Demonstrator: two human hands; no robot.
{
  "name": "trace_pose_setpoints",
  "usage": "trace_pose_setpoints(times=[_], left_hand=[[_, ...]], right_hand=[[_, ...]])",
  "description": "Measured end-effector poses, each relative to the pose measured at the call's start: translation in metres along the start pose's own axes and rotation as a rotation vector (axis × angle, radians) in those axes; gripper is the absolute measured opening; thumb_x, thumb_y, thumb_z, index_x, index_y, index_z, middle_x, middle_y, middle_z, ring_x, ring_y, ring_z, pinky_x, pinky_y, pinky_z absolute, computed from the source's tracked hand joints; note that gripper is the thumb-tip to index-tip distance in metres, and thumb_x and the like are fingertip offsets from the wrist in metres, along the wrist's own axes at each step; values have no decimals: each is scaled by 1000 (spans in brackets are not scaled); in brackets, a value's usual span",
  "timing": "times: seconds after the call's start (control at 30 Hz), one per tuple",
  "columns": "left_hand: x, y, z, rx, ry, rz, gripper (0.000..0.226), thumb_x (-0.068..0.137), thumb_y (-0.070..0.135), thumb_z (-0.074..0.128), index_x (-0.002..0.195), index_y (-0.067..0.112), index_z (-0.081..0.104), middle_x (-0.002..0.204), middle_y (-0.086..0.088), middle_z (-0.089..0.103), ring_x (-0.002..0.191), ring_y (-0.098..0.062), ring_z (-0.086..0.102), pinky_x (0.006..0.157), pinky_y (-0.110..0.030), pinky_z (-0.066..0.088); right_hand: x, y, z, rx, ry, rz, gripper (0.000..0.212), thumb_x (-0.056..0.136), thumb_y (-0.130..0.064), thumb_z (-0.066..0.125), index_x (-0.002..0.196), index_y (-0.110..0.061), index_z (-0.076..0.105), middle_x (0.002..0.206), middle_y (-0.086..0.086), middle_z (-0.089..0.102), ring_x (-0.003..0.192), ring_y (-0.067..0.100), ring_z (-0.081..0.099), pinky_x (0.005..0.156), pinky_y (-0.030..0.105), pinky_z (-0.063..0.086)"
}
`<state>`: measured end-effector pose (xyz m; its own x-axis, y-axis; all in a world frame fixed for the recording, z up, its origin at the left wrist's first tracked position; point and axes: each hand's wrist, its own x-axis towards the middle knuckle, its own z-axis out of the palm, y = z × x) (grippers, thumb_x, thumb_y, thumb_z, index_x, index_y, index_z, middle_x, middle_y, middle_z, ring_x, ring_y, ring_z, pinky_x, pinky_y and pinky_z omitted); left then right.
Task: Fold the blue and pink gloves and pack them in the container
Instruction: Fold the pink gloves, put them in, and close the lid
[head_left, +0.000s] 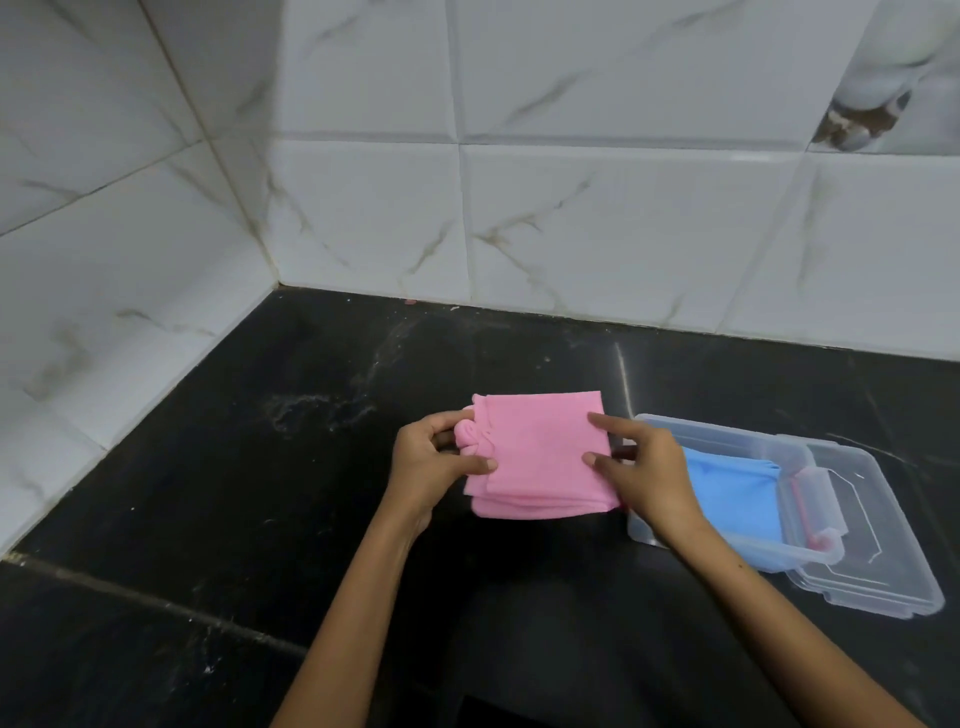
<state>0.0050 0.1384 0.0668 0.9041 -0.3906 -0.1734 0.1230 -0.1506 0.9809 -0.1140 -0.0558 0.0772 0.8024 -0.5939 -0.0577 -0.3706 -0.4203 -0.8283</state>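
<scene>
The pink gloves (540, 457) are seen folded into a flat, layered square, held over the black bench (260, 493) just left of the container (727, 431). Their left edge, where the cloth is bunched, is pinched by the left hand (431, 462), with the thumb on top and the fingers (457, 418) curled at the edge. Their right edge is gripped by the right hand (644, 462), thumb and forefinger laid on top, the other fingers hidden beneath. The blue gloves (732, 493) are seen folded inside the clear plastic container, which rests on the bench with its lid (893, 571) lying open at its right. White marbled wall tiles (571, 218) are seen behind the bench.
</scene>
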Motion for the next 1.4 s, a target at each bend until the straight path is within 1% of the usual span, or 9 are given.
trace_pose_setpoints(times=[0.43,0.67,0.77,0.87,0.97,1.03,1.13,1.23,1.4], left_hand=[[-6,23,169,70,-263,28,68,54,-11,83,117,3,62,108,-11,69,100,-23,67,85,-39,57],[-2,3,197,323,-233,24,60,54,5,88,110,10,66,100,4,67,95,-14,63,70,-22,54],[0,4,204,522,-231,147,52,56,11,89,104,7,68,100,2,63,93,-15,60,66,-12,44],[-9,9,210,849,-207,263,61,60,19,87,115,10,63,121,-6,50,109,-20,50,80,-21,43],[-19,13,215,995,-124,629,54,68,7,74,118,18,58,130,-4,45,120,-21,43,92,-28,44],[-18,14,217,937,-329,814,41,77,6,66,115,20,62,129,0,50,118,-16,46,94,-29,45],[-7,8,225,1160,-712,760,43,93,20,53,135,22,49,151,0,35,139,-15,29,112,-36,30],[4,-2,233,1428,-835,717,59,96,25,47,148,14,22,159,-6,6,147,-18,5,119,-35,9],[14,-9,238,1469,-923,575,70,96,28,48,150,13,6,159,-5,-3,147,-19,-1,118,-35,3]], right_hand=[[-22,80,-138,46,241,199,45,77,-1,74,119,-15,66,109,6,68,85,24,68,80,47,56],[-12,113,-140,-141,171,283,48,80,-10,73,126,-17,61,117,10,67,94,24,65,83,33,50],[-9,113,-140,-387,96,237,48,85,-17,67,131,-18,56,130,11,56,107,26,60,91,30,45],[-14,111,-130,-745,26,142,39,89,-25,57,128,-19,54,143,14,36,123,31,45,98,35,42],[-12,111,-124,-887,-5,-33,40,95,-27,46,133,-16,45,160,11,5,144,28,17,114,39,24],[-7,114,-126,-886,-137,-92,53,97,-28,42,148,-20,26,161,7,-4,148,21,7,119,36,13],[-4,121,-128,-977,-294,-104,65,98,-38,41,152,-27,6,159,8,-17,149,22,-4,120,36,8],[1,124,-128,-1067,-400,-86,66,99,-45,35,151,-27,0,157,10,-22,148,23,-9,120,38,4],[13,121,-126,-1160,-568,-45,68,99,-42,35,151,-24,-5,157,11,-22,147,25,-13,120,41,-1]])
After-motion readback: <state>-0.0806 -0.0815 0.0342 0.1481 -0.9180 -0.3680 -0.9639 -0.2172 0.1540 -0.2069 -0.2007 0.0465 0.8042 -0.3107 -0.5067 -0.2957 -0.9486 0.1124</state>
